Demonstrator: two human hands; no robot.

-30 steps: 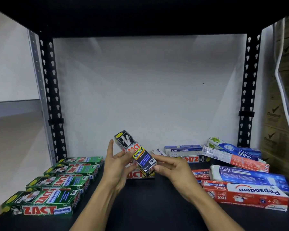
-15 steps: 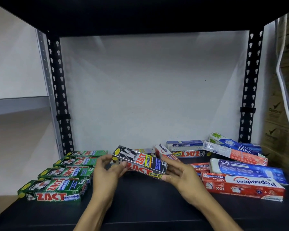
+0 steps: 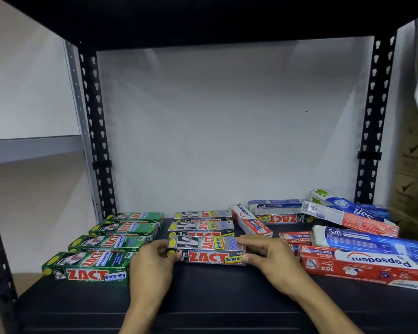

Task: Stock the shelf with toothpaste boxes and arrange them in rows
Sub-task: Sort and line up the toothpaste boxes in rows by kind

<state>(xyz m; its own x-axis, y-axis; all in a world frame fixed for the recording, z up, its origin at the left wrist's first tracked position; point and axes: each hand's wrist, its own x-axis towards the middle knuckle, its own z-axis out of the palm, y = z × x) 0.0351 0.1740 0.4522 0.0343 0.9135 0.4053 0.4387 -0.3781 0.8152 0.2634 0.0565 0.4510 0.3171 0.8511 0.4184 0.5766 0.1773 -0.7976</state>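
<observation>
- Black shelf board is lined with green Whitening boxes at its left edge.
- Mid-shelf, the silver Smokers box is pinched endwise by left hand and right hand.
- Pushed crooked, the row behind could be skewed.

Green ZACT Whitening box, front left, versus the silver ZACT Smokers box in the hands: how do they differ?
The Whitening box is green, the Smokers box silver-grey. The Whitening box lies untouched; the left hand and right hand pinch the Smokers box's ends. The Whitening box fronts the left row, the Smokers box the middle row. Both show red ZACT lettering, lengthwise on the shelf.
</observation>
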